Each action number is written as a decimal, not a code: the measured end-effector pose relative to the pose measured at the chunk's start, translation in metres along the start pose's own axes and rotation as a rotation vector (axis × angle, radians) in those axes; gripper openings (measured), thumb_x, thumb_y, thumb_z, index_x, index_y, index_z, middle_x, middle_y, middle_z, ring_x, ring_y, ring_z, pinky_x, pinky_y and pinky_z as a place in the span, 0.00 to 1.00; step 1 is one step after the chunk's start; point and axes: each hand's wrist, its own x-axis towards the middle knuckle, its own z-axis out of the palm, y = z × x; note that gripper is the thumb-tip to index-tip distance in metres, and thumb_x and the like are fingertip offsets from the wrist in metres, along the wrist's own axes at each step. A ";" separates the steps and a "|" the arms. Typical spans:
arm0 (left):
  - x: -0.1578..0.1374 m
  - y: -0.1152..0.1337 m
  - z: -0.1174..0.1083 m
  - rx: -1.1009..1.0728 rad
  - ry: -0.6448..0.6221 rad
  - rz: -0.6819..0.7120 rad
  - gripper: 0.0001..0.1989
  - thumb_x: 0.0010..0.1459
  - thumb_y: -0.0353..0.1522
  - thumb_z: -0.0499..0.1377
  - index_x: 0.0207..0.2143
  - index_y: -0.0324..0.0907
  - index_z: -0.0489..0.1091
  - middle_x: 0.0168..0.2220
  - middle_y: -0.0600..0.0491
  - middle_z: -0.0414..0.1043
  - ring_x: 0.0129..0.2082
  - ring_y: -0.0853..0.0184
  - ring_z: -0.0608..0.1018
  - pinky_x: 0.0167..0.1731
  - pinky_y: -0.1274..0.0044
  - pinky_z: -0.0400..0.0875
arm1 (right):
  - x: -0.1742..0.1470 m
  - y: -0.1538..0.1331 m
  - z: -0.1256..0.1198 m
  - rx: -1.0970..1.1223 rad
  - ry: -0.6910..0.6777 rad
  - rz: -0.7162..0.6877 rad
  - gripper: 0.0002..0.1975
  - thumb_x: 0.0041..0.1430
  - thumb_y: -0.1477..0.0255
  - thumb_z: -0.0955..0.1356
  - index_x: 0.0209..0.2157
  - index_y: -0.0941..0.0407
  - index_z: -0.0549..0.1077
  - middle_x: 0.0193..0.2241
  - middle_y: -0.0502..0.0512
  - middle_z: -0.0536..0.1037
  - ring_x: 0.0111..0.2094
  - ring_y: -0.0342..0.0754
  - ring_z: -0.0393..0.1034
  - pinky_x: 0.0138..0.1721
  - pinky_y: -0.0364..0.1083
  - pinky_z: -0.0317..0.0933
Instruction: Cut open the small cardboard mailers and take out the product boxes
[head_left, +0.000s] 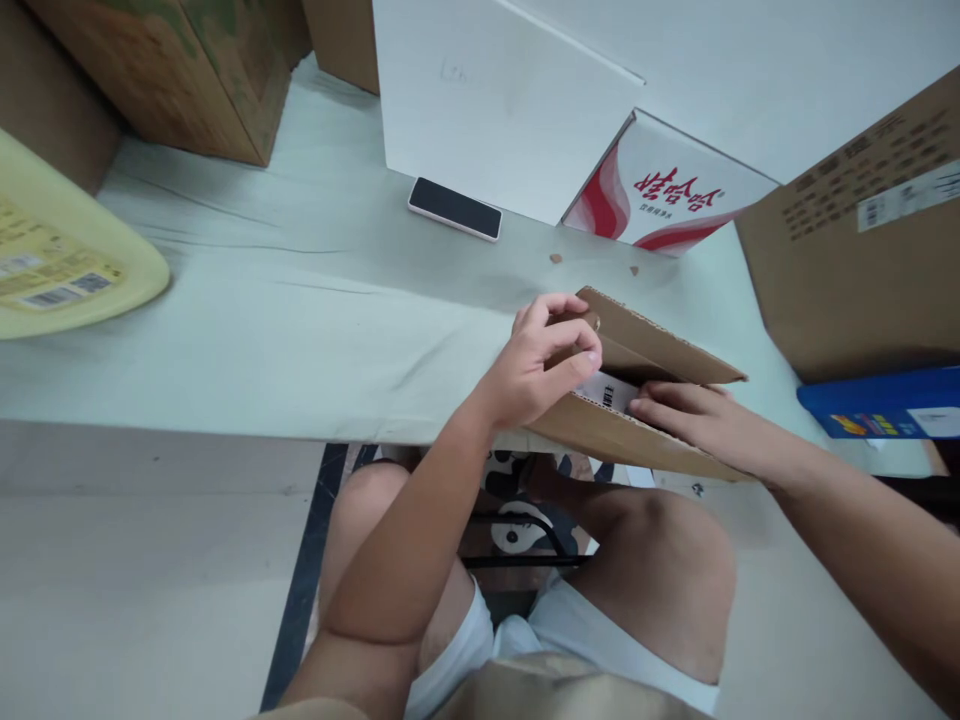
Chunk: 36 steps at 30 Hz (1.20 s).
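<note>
An open cardboard box [651,335] sits at the table's front edge, its long flaps raised. My left hand [544,355] is closed around the box's left end, fingers curled over the edge and the thumb towards the opening. Inside lies a white packet [606,391] with dark printed characters, only partly showing between the flaps. My right hand [686,415] reaches into the box from the right with its fingers stretched out. Those fingertips touch or nearly touch the white packet; the thumb is hidden.
Behind stand a white panel [495,100] and a red-and-white carton [660,190], with a dark flat device [455,207] before them. To the right are a large cardboard carton [855,260] and a blue box [877,402]. A yellow bottle [75,250] stands left, near brown cartons [172,80].
</note>
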 end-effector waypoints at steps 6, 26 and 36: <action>0.001 -0.003 0.003 0.059 0.060 0.032 0.10 0.59 0.38 0.54 0.31 0.44 0.70 0.55 0.46 0.64 0.66 0.54 0.60 0.69 0.60 0.54 | -0.021 -0.008 -0.011 0.428 0.020 0.064 0.26 0.55 0.45 0.70 0.27 0.52 0.62 0.27 0.51 0.76 0.35 0.50 0.74 0.29 0.44 0.64; 0.008 -0.015 -0.004 0.000 0.183 0.103 0.11 0.48 0.36 0.64 0.31 0.45 0.63 0.54 0.46 0.62 0.61 0.56 0.65 0.59 0.67 0.67 | 0.013 -0.006 -0.017 0.229 0.170 -0.318 0.39 0.47 0.54 0.76 0.58 0.49 0.62 0.55 0.59 0.73 0.49 0.58 0.74 0.46 0.55 0.71; 0.006 -0.008 -0.010 0.059 0.448 -0.061 0.21 0.60 0.35 0.55 0.18 0.43 0.48 0.19 0.58 0.46 0.21 0.72 0.53 0.23 0.75 0.49 | -0.021 0.020 -0.036 0.445 0.668 -0.455 0.31 0.49 0.50 0.76 0.51 0.43 0.66 0.58 0.59 0.70 0.57 0.59 0.71 0.44 0.53 0.72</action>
